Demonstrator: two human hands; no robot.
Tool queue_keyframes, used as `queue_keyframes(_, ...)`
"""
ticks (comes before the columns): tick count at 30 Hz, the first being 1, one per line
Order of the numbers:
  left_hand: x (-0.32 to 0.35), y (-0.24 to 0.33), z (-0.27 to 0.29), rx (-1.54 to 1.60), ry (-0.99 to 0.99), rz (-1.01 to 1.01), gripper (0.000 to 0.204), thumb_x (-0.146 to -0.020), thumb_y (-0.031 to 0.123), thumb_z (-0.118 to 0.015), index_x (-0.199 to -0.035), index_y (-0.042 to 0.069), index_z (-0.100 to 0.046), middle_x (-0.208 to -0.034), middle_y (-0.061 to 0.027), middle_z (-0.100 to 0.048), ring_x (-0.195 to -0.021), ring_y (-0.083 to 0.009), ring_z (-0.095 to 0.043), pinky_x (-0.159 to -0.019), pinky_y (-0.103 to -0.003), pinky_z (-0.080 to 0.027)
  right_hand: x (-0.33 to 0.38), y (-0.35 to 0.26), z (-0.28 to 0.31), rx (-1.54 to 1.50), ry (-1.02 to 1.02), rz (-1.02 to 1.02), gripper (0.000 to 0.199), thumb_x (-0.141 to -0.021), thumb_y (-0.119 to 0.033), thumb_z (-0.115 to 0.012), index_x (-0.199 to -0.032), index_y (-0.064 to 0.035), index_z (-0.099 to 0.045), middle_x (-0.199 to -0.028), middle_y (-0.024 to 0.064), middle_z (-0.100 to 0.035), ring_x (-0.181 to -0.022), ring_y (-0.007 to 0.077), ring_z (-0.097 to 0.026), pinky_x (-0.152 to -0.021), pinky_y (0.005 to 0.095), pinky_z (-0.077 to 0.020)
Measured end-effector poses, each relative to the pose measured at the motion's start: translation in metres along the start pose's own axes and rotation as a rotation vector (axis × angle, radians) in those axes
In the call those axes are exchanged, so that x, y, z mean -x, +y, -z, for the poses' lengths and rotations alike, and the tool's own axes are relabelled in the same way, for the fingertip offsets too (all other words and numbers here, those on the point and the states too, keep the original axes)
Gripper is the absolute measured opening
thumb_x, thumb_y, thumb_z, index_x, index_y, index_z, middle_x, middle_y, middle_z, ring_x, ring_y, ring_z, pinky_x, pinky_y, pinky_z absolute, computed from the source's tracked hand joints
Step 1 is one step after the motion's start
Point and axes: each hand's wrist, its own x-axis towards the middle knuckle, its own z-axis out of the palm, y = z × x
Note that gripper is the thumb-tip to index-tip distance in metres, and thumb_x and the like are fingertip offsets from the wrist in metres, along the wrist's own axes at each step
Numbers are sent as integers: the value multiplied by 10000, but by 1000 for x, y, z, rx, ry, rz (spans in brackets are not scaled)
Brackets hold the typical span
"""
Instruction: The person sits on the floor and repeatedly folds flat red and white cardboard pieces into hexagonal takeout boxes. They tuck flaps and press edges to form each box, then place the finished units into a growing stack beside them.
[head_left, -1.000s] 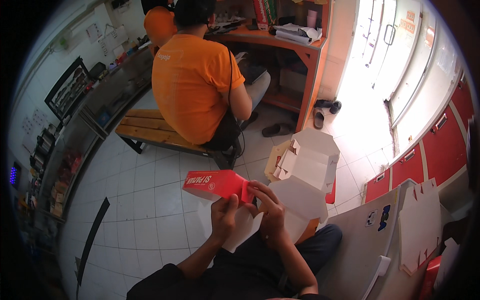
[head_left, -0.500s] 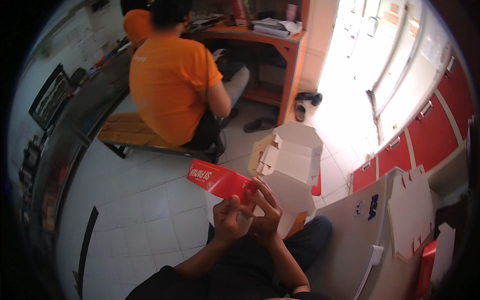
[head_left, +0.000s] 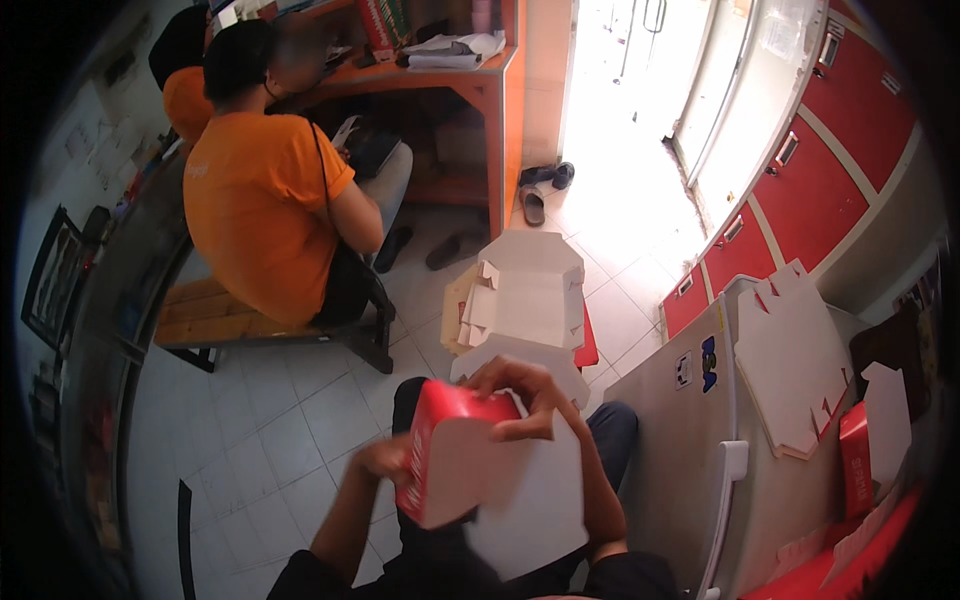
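A red cardboard box (head_left: 455,460) with a pale inside is held over my lap, half folded up, its open flap pointing right. My left hand (head_left: 382,462) grips its left side from below. My right hand (head_left: 522,392) curls over the top edge, fingers pressing a flap. A white flat cardboard sheet (head_left: 535,505) lies on my knees under the box. My legs in dark trousers show beneath.
A stack of flat white box blanks (head_left: 525,295) lies on the tiled floor ahead. A person in an orange shirt (head_left: 265,205) sits on a wooden bench (head_left: 215,320) at an orange desk (head_left: 470,80). A grey cabinet (head_left: 690,440) with more blanks (head_left: 790,365) stands at my right.
The box has been turned from lying flat and wide to standing on end, its pale inside now facing me. My right hand moved onto its top edge.
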Motion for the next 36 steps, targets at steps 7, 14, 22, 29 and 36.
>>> queue_keyframes(7, 13, -32, -34, 353, 373, 119, 907, -675, 181, -857, -1424, -9, -380, -1309, -135, -572, -1199, -235, -555, -1030, -380, -438, 74, 76, -6, -1004, 348, -180, 724, -981, -601, -411, -1382, 3, -424, -1347, 133, -532, -1256, 238, -510, -1032, 365, -417)
queue_keyframes(14, -7, -1, -16, -147, 292, 124, 1078, -716, 243, -841, -1527, 32, -163, -1436, -152, -438, -1330, -277, -449, -1104, -428, -373, 77, 59, -32, 164, 1020, -198, 513, -988, -272, -609, -1384, -25, -395, -1174, 128, -613, -1023, 156, -595, -883, 264, -476)
queue_keyframes(22, -48, -55, -64, 802, 272, -383, 917, -758, 312, -796, -1469, 15, -298, -1376, -170, -512, -1235, -319, -546, -1052, -491, -443, 67, 91, -14, -15, 847, -260, 447, -1044, -257, -497, -1401, -16, -377, -1104, 108, -663, -854, 58, -574, -765, 190, -453)
queue_keyframes(29, -58, -122, -25, 32, 540, -373, 920, -758, 344, -830, -1465, 55, -317, -1417, -113, -464, -1303, -271, -468, -1102, -463, -387, 84, 82, -63, 223, 780, 160, 1226, -678, -792, -668, -1543, -116, -121, -1579, 184, -170, -1401, 359, -308, -1107, 530, -294)
queue_keyframes(36, -80, 2, -58, 158, 653, -625, 1503, -583, 615, -870, -1525, 192, 223, -1595, -192, -161, -1452, -347, -252, -1144, -526, -302, 93, 57, -33, 409, 624, 169, 1233, -685, -651, -785, -1555, -90, -114, -1568, 203, -92, -1449, 359, -196, -1140, 498, -263)
